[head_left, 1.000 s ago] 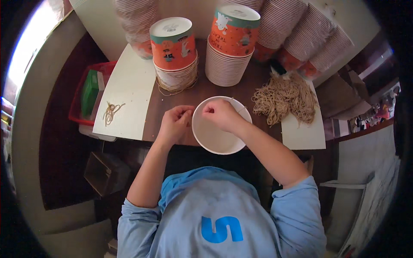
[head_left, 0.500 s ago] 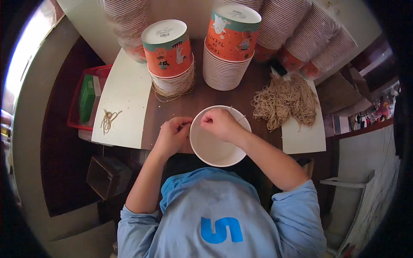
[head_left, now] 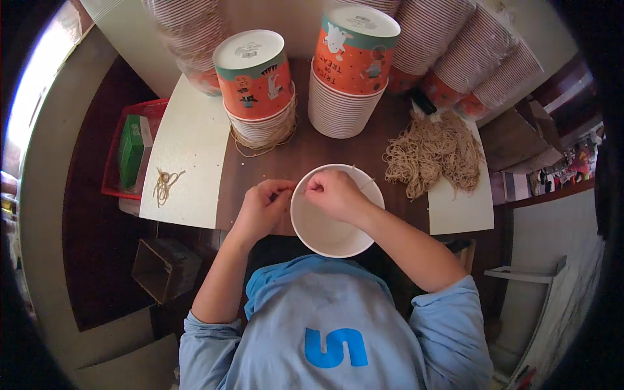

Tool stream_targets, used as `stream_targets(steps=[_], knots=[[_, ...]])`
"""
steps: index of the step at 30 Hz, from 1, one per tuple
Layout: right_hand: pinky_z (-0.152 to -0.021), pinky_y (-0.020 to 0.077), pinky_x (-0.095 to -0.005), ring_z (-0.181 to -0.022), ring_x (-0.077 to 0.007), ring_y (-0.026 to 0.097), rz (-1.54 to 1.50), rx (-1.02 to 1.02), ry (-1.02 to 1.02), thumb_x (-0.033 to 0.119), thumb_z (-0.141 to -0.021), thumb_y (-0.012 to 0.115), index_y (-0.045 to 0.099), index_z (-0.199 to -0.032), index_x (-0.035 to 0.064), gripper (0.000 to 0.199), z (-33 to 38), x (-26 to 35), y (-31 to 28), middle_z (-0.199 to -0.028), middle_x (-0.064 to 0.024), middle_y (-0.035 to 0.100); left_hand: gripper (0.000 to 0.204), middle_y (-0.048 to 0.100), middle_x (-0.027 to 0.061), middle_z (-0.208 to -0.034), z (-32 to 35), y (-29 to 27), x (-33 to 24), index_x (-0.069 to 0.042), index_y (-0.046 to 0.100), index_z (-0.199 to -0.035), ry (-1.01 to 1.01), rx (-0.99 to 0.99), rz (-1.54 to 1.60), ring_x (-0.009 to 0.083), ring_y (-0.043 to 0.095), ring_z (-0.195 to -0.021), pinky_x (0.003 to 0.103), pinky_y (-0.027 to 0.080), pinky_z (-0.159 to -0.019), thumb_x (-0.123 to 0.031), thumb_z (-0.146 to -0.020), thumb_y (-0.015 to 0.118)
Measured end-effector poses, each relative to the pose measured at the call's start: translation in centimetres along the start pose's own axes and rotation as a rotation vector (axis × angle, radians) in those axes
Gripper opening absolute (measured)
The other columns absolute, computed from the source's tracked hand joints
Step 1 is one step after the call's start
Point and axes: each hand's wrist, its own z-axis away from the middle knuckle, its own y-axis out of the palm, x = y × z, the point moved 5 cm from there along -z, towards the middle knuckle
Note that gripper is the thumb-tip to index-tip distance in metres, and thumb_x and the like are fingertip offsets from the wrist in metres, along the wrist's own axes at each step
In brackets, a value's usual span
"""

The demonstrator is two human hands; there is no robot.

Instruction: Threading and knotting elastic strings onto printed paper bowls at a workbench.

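Note:
A white-lined paper bucket (head_left: 335, 237) stands mouth up at the near edge of the table, in front of my body. My right hand (head_left: 335, 194) reaches over its rim, fingertips pinched together just inside the left wall. Outside that same wall, my left hand (head_left: 263, 207) has thumb and fingers closed close to the rim. Whatever lies between the fingertips of either hand is too small to make out. A thin cord (head_left: 368, 183) shows at the bucket's far right rim. To the right lies a tangled heap of tan cords (head_left: 432, 153).
Two stacks of upturned buckets, a left stack (head_left: 253, 88) looped with cords and a taller one (head_left: 354, 55), stand behind. Wrapped bucket stacks (head_left: 471, 55) line the back. A few loose cords (head_left: 166, 186) lie left, near a red crate (head_left: 117, 153) holding a green box (head_left: 133, 149).
The bucket and both hands appear slightly lower and to the right, along with a small shift of the whole view. Both hands keep nearly the same pinched pose at the left rim.

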Motion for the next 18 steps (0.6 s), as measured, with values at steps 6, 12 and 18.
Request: stream_targets(steps=[6,12,18], knots=[[-0.065,0.0493,-0.0394,-0.071,-0.0291,0.063,-0.018,-0.008,-0.023,0.016,-0.073,0.061,0.065,-0.076,0.0034,0.013,0.0,0.5,-0.1,-0.075,-0.0146,0.065,0.018,0.065,0.0051,-0.085,0.0,-0.1,-0.1,0.003,0.062,-0.103,0.002,-0.002,-0.024,0.009,0.059,-0.076,0.023,0.049,-0.067,-0.005,-0.089,0.054],[-0.062,0.0491,-0.0382,-0.068,-0.0267,0.063,-0.102,-0.036,0.022,0.016,-0.074,0.062,0.065,-0.075,0.0037,0.013,0.2,0.2,0.3,-0.073,-0.0137,0.065,0.021,0.065,0.006,-0.088,0.4,0.1,-0.1,0.004,0.061,-0.107,-0.009,0.04,0.0,0.0094,0.059,-0.078,0.024,0.049,-0.07,-0.002,-0.088,0.053],[-0.061,0.0489,-0.037,-0.066,-0.0247,0.063,-0.094,-0.007,0.052,0.016,-0.074,0.063,0.065,-0.074,0.0039,0.013,0.3,0.2,0.3,-0.072,-0.0132,0.065,0.025,0.065,0.0062,-0.093,0.8,0.5,-0.8,0.004,0.06,-0.11,-0.052,0.101,-0.105,0.0093,0.059,-0.081,0.023,0.049,-0.073,-0.001,-0.086,0.054]])
